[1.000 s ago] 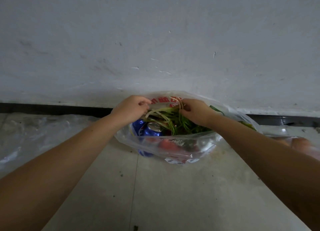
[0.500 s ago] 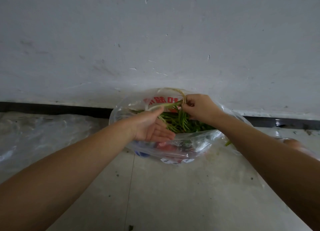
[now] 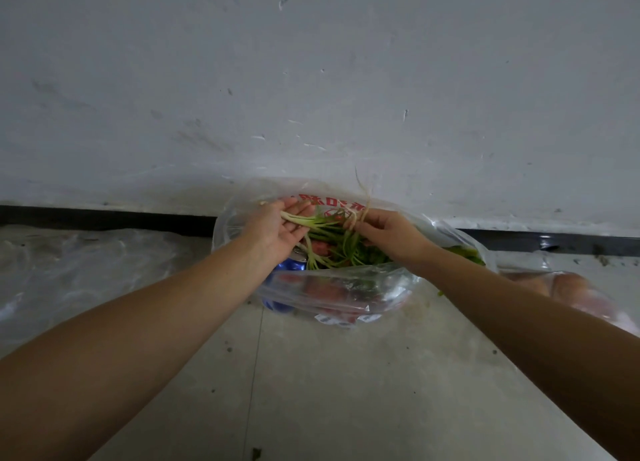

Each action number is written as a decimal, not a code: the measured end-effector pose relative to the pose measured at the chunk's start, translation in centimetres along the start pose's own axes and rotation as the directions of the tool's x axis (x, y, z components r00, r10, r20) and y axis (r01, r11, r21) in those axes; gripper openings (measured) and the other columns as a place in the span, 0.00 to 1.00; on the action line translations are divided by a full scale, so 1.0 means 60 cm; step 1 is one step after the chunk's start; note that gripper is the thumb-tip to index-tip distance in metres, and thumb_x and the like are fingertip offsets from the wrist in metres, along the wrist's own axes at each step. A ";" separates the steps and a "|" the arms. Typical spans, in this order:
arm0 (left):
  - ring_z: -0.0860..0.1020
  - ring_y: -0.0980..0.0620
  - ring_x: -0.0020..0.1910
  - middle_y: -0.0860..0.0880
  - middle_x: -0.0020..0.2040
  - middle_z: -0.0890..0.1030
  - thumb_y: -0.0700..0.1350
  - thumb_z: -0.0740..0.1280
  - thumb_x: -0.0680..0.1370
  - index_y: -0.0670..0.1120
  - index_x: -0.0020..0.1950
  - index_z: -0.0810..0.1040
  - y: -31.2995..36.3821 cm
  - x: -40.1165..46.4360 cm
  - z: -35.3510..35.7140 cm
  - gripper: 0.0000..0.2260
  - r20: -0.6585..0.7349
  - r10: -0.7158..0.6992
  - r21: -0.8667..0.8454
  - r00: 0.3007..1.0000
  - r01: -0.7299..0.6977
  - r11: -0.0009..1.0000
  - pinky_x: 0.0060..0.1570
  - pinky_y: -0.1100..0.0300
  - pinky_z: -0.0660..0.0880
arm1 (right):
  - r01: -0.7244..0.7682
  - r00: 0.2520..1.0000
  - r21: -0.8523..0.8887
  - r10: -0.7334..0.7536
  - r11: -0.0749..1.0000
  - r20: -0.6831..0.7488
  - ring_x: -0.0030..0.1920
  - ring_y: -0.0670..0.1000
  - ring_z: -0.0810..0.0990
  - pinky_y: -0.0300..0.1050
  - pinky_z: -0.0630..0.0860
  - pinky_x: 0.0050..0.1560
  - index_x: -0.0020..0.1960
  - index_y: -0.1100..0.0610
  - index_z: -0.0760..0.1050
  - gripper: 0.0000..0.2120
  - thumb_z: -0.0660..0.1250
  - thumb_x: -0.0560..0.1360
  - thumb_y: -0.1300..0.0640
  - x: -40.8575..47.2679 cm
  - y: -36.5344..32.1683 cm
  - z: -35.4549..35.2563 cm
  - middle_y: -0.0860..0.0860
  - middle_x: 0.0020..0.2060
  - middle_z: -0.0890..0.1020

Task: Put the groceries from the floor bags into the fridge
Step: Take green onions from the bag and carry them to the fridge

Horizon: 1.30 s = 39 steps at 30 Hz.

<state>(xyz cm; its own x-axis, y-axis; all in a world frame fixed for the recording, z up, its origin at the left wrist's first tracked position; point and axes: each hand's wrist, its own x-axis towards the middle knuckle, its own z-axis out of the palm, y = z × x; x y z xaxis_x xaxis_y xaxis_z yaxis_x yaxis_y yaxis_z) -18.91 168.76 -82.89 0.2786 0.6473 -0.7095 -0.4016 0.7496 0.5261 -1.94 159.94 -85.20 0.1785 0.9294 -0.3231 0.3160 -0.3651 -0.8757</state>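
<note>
While left hand (image 3: 280,230) cradles greens (image 3: 332,239), right hand (image 3: 388,232) pinches tie (image 3: 360,208), over bag (image 3: 346,298)

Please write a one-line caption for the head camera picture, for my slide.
Both hands lift a tied bunch of greens from a clear plastic bag on the floor: left hand supporting, right hand pinching.
</note>
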 end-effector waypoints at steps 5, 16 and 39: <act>0.80 0.46 0.42 0.41 0.43 0.79 0.37 0.56 0.81 0.38 0.48 0.72 0.003 -0.001 -0.006 0.07 -0.016 0.012 -0.058 1.000 -0.013 0.998 0.61 0.50 0.74 | 0.257 0.963 -0.348 -0.206 0.902 0.176 0.52 0.53 0.76 0.46 0.72 0.59 0.56 0.56 0.78 0.09 0.61 0.79 0.60 0.001 -0.004 0.024 0.52 0.53 0.80; 0.73 0.53 0.23 0.46 0.28 0.73 0.38 0.55 0.81 0.42 0.39 0.71 0.047 0.023 -0.027 0.12 -0.175 0.234 0.102 0.956 -0.219 0.970 0.31 0.58 0.78 | 0.205 0.970 -0.460 -0.117 0.864 0.213 0.61 0.54 0.74 0.50 0.72 0.64 0.59 0.57 0.71 0.10 0.56 0.81 0.55 -0.015 0.002 0.063 0.53 0.63 0.73; 0.78 0.45 0.55 0.43 0.59 0.79 0.43 0.58 0.80 0.41 0.59 0.76 -0.120 0.085 0.011 0.12 -0.019 0.221 0.935 0.975 0.096 -0.343 0.52 0.54 0.75 | -0.128 0.987 -0.160 0.142 0.979 0.077 0.29 0.50 0.71 0.44 0.70 0.32 0.55 0.63 0.75 0.11 0.58 0.78 0.61 0.034 -0.012 0.012 0.53 0.33 0.75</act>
<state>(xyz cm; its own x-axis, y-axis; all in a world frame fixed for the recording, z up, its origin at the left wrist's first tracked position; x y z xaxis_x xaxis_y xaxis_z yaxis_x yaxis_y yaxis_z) -14.02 166.77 -89.98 0.1665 0.7945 -0.5840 0.9796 -0.0656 0.1900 -2.48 162.10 -85.50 0.1491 0.8696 -0.4708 0.4354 -0.4852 -0.7583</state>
